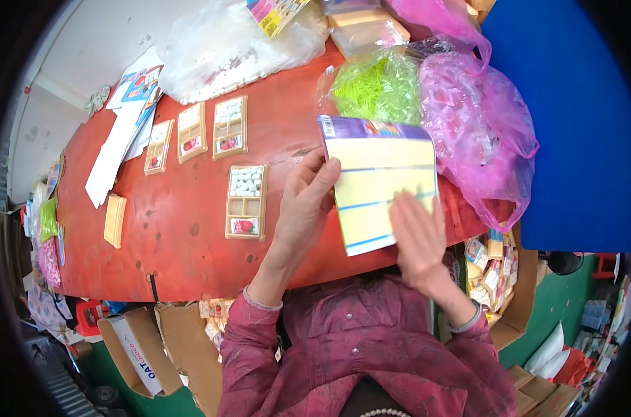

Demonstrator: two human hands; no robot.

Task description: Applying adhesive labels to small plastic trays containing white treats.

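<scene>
your left hand (pixel 303 194) pinches the left edge of a yellow-and-purple sheet (pixel 374 177), thumb on its face and fingers bent behind. your right hand (pixel 421 243) is spread nearly flat, fingers stretched out and clasping nothing, over the sheet's lower right part; whether it presses or merely skims there, i cannot tell. you have the sheet tilted above the near side of the red table (pixel 176 257), between a compartment tray (pixel 247 207) left of your left hand and a pink plastic bag (pixel 479 132) on the right.
</scene>
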